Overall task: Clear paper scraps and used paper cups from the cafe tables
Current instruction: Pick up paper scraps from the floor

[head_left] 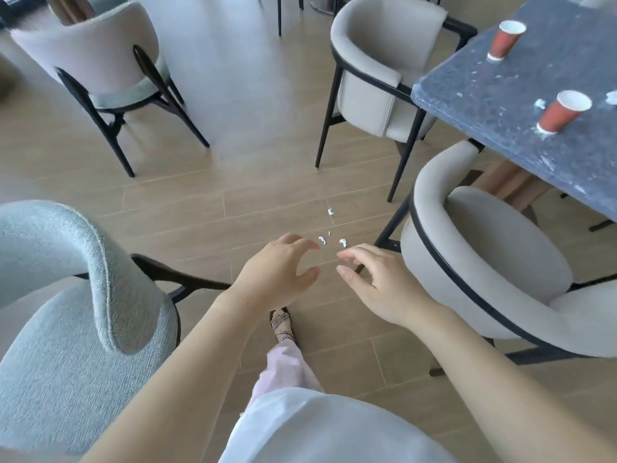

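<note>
From my remote seat I see both hands held out over the wooden floor [207,208]. The left hand [277,272] has an open grip, its fingers spread and loosely curved around nothing. The right hand [377,282] is the same, with its fingertips pointing towards the left hand and a small gap between the two. Just beyond the fingertips a few white paper scraps [322,241] lie on the floor, and neither hand touches them.

To the right is the dark speckled desk [500,105]. Two red paper cups with white insides stand on it, the far cup [505,40] and the near cup [562,111], well apart (I can read no print on either). Some crumpled scraps [539,103] lie beside the near cup.

A beige chair [484,262] is pulled up against the desk's near edge. A grey-blue chair [66,295] is at my left, and a sandal [282,324] shows below the left hand.
</note>
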Tool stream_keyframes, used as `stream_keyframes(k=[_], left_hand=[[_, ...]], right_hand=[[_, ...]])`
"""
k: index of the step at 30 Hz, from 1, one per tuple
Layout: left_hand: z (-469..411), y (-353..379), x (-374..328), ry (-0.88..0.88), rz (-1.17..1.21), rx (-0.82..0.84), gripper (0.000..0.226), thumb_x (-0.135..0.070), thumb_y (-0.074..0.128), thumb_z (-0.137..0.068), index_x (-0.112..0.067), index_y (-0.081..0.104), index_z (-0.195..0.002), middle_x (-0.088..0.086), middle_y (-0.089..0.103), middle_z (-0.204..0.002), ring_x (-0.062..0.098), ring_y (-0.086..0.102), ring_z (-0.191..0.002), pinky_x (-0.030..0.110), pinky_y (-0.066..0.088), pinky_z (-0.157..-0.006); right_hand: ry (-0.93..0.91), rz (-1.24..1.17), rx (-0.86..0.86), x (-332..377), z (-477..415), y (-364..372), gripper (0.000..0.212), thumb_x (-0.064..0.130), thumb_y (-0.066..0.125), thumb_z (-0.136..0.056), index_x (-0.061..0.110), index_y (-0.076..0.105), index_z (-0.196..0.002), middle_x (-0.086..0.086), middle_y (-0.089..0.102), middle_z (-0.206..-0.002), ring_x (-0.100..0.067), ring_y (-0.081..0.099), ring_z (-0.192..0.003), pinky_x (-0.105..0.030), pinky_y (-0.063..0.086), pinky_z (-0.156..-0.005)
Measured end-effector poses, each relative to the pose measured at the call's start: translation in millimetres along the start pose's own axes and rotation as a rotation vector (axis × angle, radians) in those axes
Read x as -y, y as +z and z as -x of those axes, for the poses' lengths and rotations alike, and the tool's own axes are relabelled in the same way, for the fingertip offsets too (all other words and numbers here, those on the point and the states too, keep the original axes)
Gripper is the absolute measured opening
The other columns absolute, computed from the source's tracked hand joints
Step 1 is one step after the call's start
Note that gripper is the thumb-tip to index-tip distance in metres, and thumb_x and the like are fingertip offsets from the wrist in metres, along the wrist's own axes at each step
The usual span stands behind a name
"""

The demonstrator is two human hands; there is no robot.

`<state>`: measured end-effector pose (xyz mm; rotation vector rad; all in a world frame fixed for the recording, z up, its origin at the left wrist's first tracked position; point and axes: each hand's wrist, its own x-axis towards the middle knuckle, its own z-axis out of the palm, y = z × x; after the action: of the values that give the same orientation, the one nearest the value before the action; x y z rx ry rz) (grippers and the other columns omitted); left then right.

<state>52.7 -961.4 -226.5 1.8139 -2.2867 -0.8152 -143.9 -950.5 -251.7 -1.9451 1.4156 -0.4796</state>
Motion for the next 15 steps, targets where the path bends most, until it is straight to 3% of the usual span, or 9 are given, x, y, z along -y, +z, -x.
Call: stream_keyframes(k=[5,11,15], left_hand=[[-87,-36,45,0.058,-0.068,0.103,0.041,-0.038,0.051,-0.089,-0.033,0.045,-0.129,-0.007,0.045,-0.134,0.019,0.049,-0.115,0.034,0.046,-0.087],[-184,-83,87,0.15,-0.159,0.186,0.036,-0.039,0.048,-0.089,-0.035,0.047,-0.124,-0.009,0.048,-0.131,0.019,0.053,-0.111,0.03,0.042,-0.079],[-231,-99,99,0.173,-0.167,0.224,0.036,-0.039,0.048,-0.09,-0.034,0.046,-0.126,-0.01,0.045,-0.134,0.02,0.052,-0.113,0.029,0.041,-0.079]], right_hand=[[0.114,0.053,0.031,-2,-88,-3,0.034,0.046,0.045,-0.09,0.028,0.052,-0.118,0.019,0.052,-0.119,-0.01,0.055,-0.095,-0.028,0.046,-0.079],[0.222,0.024,-0.006,1,-179,-7,0.034,0.048,0.043,-0.09,0.031,0.052,-0.117,0.022,0.049,-0.117,-0.007,0.056,-0.082,-0.028,0.045,-0.076],[0.264,0.007,-0.041,-7,-221,-15,0.029,0.045,0.04,-0.092,0.03,0.054,-0.113,0.021,0.051,-0.116,-0.008,0.055,-0.087,-0.025,0.042,-0.073]])
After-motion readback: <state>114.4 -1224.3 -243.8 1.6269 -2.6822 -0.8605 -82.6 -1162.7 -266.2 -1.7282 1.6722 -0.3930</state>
